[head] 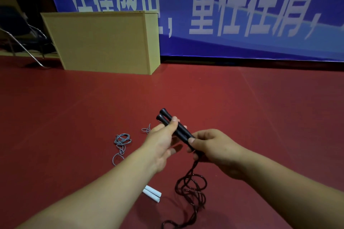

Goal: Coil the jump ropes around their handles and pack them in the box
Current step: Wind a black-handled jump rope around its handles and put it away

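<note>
Two black jump-rope handles (pixel 168 120) lie side by side, held up above the red floor. My left hand (pixel 163 136) grips them near the middle, thumb on top. My right hand (pixel 214 147) pinches their lower ends, where the dark rope (pixel 191 189) leaves and hangs down in loose loops onto the floor. A second rope lies on the floor: its two white handles (pixel 152 193) rest together under my left forearm, and its grey cord (pixel 122 141) is tangled in a heap to the left.
A yellow wooden box (pixel 104 42) stands on the floor at the back left, against a blue banner (pixel 242 15) with white characters. A metal-framed chair (pixel 22 39) sits at the far left. Red floor (pixel 260 108) spreads all around.
</note>
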